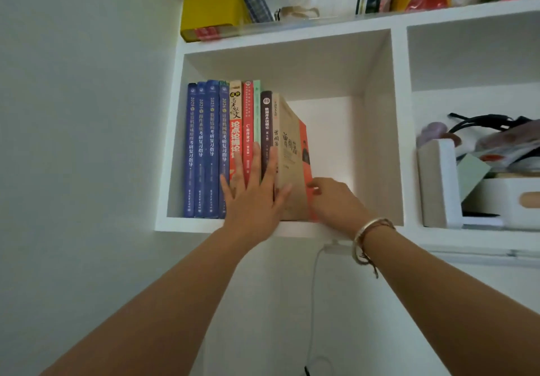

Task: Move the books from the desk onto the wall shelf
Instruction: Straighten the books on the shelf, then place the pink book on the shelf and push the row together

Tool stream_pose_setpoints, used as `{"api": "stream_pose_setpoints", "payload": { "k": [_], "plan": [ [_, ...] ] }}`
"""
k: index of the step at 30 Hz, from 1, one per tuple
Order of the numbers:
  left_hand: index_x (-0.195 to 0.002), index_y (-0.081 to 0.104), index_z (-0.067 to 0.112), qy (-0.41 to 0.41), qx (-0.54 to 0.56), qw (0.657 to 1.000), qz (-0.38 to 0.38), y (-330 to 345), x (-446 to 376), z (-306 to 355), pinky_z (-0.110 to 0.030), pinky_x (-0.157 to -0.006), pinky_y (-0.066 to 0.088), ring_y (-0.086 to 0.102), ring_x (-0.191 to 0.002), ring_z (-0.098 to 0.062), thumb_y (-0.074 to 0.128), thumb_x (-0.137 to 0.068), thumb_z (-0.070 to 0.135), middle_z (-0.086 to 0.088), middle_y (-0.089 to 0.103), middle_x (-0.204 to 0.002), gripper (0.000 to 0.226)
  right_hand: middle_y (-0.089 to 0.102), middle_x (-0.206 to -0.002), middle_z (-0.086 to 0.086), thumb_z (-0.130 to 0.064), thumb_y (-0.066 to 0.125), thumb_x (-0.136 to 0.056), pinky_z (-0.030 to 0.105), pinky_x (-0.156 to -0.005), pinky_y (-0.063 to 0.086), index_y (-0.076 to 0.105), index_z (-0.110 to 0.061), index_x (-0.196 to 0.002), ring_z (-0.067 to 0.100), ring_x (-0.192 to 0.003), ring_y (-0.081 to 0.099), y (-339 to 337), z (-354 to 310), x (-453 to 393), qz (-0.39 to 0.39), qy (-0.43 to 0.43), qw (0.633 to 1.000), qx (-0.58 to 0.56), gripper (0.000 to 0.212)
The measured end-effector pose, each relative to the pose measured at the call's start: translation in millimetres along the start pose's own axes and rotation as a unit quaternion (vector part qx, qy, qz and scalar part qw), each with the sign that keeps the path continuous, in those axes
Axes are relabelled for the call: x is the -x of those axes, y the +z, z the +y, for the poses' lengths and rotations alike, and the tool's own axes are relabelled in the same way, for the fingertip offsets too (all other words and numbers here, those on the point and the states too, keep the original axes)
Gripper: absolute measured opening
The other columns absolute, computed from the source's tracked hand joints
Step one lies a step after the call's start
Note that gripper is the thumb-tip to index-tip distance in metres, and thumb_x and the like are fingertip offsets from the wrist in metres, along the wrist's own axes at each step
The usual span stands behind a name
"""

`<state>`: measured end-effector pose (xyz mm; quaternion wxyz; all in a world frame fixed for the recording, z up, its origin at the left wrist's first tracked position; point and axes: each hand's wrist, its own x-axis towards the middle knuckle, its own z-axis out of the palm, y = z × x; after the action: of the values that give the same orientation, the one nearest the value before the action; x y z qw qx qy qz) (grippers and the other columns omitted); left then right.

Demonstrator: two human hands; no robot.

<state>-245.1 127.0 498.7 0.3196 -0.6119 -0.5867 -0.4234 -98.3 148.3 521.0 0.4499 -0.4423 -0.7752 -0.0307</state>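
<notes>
A: Where do the books stand?

B: The row of books [233,147] is upright in the left compartment of the wall shelf [187,225], packed against its left wall. The last in line, a tan book [289,153], sits at the row's right end with its cover angled outward, and a thin red book [305,144] lies against its far side.

A: And the person's hands?

B: The left hand [254,197] is spread flat, fingers splayed, pressed on the spines just left of the tan book; it grips nothing. The right hand [333,200] is just right of the tan and red books, fingers curled against the red book's lower edge. Whether it pinches the cover or only pushes cannot be told.

A: So which step is this?

B: Seemingly seating the newest books into the row. The next move likely calls for pushing them square and upright, then letting go gently so they don't tip into the empty space beyond the right hand.

A: Anything else near?

B: A yellow box [213,13] above the hands; a bracelet [368,235] on the right wrist.
</notes>
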Motion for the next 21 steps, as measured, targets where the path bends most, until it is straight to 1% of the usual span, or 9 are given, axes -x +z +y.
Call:
{"api": "stream_pose_setpoints", "payload": {
  "k": [2, 3, 6, 8, 10, 12, 15, 18, 21],
  "plan": [
    [-0.147, -0.016, 0.038, 0.033, 0.016, 0.999, 0.003, 1, 21, -9, -0.048, -0.114, -0.014, -0.025, -0.144, -0.023, 0.012, -0.094, 0.062, 0.010, -0.021, -0.158, 0.064, 0.066, -0.119, 0.003, -0.011, 0.040, -0.089, 0.036, -0.090, 0.052, 0.061, -0.017, -0.118, 0.022, -0.106, 0.062, -6, -2, 22, 0.096, -0.036, 0.992, -0.079, 0.036],
    [-0.147, -0.012, 0.040, 0.044, 0.031, 0.999, 0.001, 2, 35, -12, -0.047, -0.116, -0.011, -0.024, -0.145, -0.021, 0.009, -0.092, 0.064, 0.012, -0.018, -0.159, 0.064, 0.066, -0.119, 0.000, -0.008, 0.039, -0.089, 0.032, -0.090, 0.052, 0.062, -0.018, -0.117, 0.018, -0.107, 0.061, -9, -4, 35, 0.116, -0.052, 0.985, -0.117, 0.038],
    [-0.146, -0.012, 0.045, 0.063, 0.098, 0.993, -0.033, 1, 80, -12, -0.046, -0.114, -0.012, -0.024, -0.145, -0.016, 0.005, -0.085, 0.067, 0.016, -0.017, -0.158, 0.066, 0.064, -0.119, -0.007, -0.001, 0.038, -0.089, 0.009, -0.083, 0.046, 0.062, -0.021, -0.115, 0.007, -0.109, 0.058, -11, -11, 82, 0.099, -0.072, 0.976, -0.181, 0.041],
    [-0.142, -0.014, 0.050, 0.066, 0.143, 0.986, -0.058, -3, 107, -6, -0.043, -0.112, -0.015, -0.021, -0.146, -0.014, 0.009, -0.086, 0.066, 0.019, -0.017, -0.158, 0.062, 0.063, -0.118, -0.010, 0.000, 0.040, -0.089, 0.008, -0.089, 0.043, 0.062, -0.023, -0.116, 0.004, -0.111, 0.056, -10, -12, 116, 0.088, -0.074, 0.977, -0.181, 0.042],
    [-0.145, -0.006, 0.048, 0.060, 0.199, 0.975, -0.076, -8, 137, 2, -0.041, -0.113, -0.014, -0.015, -0.147, -0.014, 0.020, -0.092, 0.060, 0.019, -0.011, -0.158, 0.059, 0.063, -0.121, -0.012, 0.000, 0.041, -0.087, 0.016, -0.098, 0.042, 0.061, -0.023, -0.117, 0.002, -0.116, 0.055, -7, -9, 152, 0.074, -0.057, 0.979, -0.180, 0.043],
    [-0.148, 0.008, 0.042, 0.052, 0.265, 0.958, -0.102, -13, 176, 9, -0.043, -0.117, -0.008, -0.007, -0.148, -0.013, 0.028, -0.096, 0.050, 0.016, -0.002, -0.160, 0.056, 0.062, -0.124, -0.013, 0.000, 0.041, -0.087, 0.019, -0.101, 0.040, 0.061, -0.022, -0.119, -0.001, -0.119, 0.053, -1, -3, 193, 0.052, -0.017, 0.983, -0.175, 0.044],
    [-0.144, 0.030, 0.033, 0.036, 0.336, 0.929, -0.154, -15, 241, 18, -0.040, -0.120, 0.011, 0.014, -0.145, -0.015, 0.043, -0.098, 0.030, 0.009, 0.020, -0.158, 0.048, 0.061, -0.122, -0.012, 0.000, 0.041, -0.088, 0.021, -0.099, 0.040, 0.060, -0.023, -0.117, 0.001, -0.118, 0.053, 11, 13, 258, 0.026, 0.066, 0.984, -0.165, 0.041],
    [-0.135, 0.044, 0.024, 0.009, 0.380, 0.896, -0.229, -10, 311, 24, -0.031, -0.114, 0.025, 0.034, -0.134, -0.015, 0.047, -0.095, 0.022, 0.004, 0.041, -0.146, 0.040, 0.060, -0.120, -0.007, -0.002, 0.044, -0.089, 0.025, -0.097, 0.043, 0.060, -0.020, -0.117, 0.008, -0.116, 0.053, 30, 35, 328, -0.003, 0.176, 0.973, -0.146, 0.036],
    [-0.126, 0.051, 0.021, -0.030, 0.401, 0.852, -0.334, 4, 377, 29, -0.019, -0.099, 0.033, 0.043, -0.122, -0.009, 0.048, -0.095, 0.016, 0.005, 0.049, -0.131, 0.031, 0.057, -0.129, -0.001, -0.004, 0.045, -0.090, 0.013, -0.083, 0.044, 0.058, -0.017, -0.122, 0.014, -0.120, 0.052, 53, 63, 395, -0.053, 0.283, 0.950, -0.121, 0.036]
  ]
}}
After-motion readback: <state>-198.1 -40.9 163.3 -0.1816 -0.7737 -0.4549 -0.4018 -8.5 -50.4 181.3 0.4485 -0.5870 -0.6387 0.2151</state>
